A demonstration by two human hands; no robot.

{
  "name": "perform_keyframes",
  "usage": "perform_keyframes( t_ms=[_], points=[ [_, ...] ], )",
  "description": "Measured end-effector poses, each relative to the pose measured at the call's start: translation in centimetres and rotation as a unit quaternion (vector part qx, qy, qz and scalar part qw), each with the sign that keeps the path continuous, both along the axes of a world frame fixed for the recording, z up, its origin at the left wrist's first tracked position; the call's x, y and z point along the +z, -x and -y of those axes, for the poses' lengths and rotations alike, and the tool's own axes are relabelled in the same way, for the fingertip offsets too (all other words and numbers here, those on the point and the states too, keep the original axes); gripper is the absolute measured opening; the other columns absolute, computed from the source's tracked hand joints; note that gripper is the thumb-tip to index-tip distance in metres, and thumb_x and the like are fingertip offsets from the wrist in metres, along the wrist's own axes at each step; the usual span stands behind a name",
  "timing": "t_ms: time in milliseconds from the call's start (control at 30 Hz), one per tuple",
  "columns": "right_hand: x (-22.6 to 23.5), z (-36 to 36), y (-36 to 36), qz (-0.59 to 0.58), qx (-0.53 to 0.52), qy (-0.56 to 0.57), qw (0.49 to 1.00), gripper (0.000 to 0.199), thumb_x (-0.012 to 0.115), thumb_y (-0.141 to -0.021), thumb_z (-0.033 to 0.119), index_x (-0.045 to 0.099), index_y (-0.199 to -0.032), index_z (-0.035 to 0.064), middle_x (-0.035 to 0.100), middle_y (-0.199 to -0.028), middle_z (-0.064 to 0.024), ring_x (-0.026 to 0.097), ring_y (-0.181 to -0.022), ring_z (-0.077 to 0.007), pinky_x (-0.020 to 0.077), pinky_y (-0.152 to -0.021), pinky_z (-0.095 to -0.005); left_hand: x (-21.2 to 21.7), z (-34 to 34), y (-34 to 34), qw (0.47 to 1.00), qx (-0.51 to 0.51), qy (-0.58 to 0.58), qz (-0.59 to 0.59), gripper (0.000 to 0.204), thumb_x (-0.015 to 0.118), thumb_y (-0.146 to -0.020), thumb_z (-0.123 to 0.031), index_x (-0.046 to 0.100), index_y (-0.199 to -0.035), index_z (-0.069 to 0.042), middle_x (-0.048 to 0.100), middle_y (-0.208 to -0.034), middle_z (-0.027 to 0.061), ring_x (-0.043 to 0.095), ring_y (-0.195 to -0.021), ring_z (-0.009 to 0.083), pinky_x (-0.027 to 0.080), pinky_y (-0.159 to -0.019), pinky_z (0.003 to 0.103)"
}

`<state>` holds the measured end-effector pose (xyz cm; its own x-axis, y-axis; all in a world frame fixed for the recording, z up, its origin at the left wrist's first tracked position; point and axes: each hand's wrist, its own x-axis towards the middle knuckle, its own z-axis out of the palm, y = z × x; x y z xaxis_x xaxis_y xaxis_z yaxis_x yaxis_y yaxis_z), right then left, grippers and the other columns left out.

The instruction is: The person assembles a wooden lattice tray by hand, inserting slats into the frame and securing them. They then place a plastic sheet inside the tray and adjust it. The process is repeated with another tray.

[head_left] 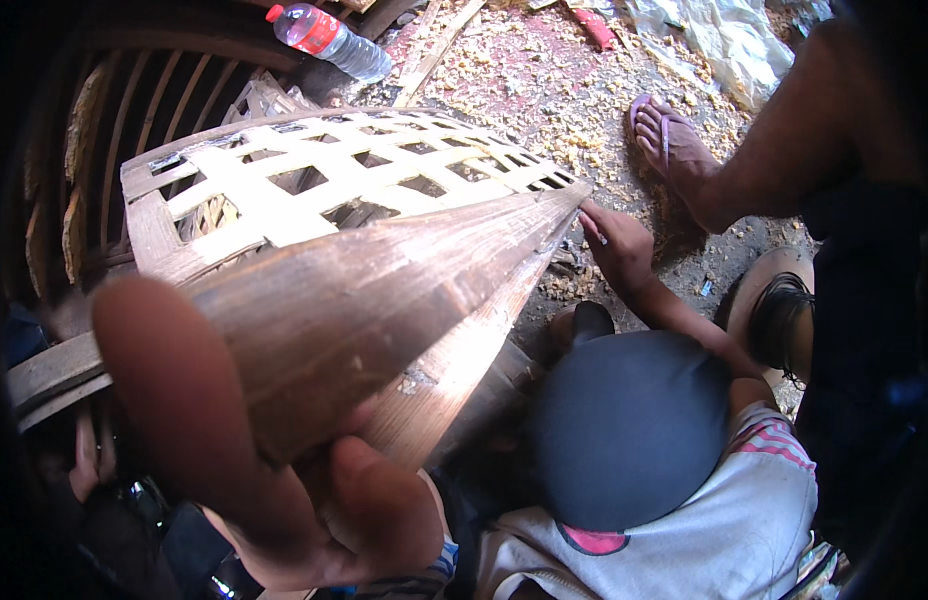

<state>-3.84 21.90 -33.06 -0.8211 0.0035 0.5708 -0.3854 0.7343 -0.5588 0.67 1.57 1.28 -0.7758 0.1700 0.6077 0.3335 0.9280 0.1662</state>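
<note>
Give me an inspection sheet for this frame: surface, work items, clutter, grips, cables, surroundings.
Surface: dirt ground strewn with wood shavings.
Work items: long bamboo slat; woven bamboo frame under it.
Clutter: plastic bottle, plastic sheet.
Grips: left hand closed on the slat's near end; right hand at its far tip, closure unclear.
Cables: nothing seen.
Surroundings: another person's sandalled foot; curved slatted basket wall.

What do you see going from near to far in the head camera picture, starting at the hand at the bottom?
Left hand gripping the brown bamboo slat → right hand at the slat's far tip → woven bamboo panel → foot in a purple sandal → plastic water bottle lying on the ground.
</note>
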Motion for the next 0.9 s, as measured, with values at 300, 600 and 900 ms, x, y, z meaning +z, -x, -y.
perform_keyframes(
  t_ms=[300, 600, 900],
  points=[
    [-1.3, -4.1, -0.2, 0.051, 0.056, -0.015, 0.997, 0.021, 0.080, -0.081, 0.017, 0.063, -0.088, 0.0074, 0.065, -0.079, -0.0102, 0.062, -0.070, -0.0284, 0.0501, -0.063, -0.0377, 0.2, 1.4, -0.1, 0.999, -0.044, 0.002, -0.009, 0.054, 0.050, -0.090, -0.033, 0.049, -0.128, 0.005, 0.058, -0.073, 0.0105, 0.059, -0.076, 0.0190, 0.038, -0.104, 0.060],
    [0.1, 1.4, -1.2, 0.071, 0.252, 0.148, 0.954, 0.067, 0.048, -0.100, 0.049, 0.040, -0.149, 0.0045, 0.041, -0.152, -0.0218, 0.039, -0.141, -0.0370, 0.0297, -0.115, -0.0497, -1.5, 5.2, -1.4, 0.990, -0.132, -0.013, -0.042, 0.037, 0.052, -0.093, -0.031, 0.056, -0.106, 0.004, 0.060, -0.087, 0.0152, 0.061, -0.092, 0.0266, 0.023, -0.113, 0.073],
    [4.2, 1.1, 2.0, 0.058, 0.245, 0.008, 0.968, 0.062, 0.066, -0.087, 0.040, 0.053, -0.139, 0.0076, 0.056, -0.137, -0.0185, 0.051, -0.128, -0.0364, 0.0368, -0.108, -0.0493, -4.0, 5.5, -2.5, 0.992, -0.075, -0.052, -0.084, 0.019, 0.043, -0.097, -0.021, 0.049, -0.088, -0.005, 0.054, -0.087, 0.0136, 0.056, -0.099, 0.0306, 0.019, -0.118, 0.069]
  ],
)
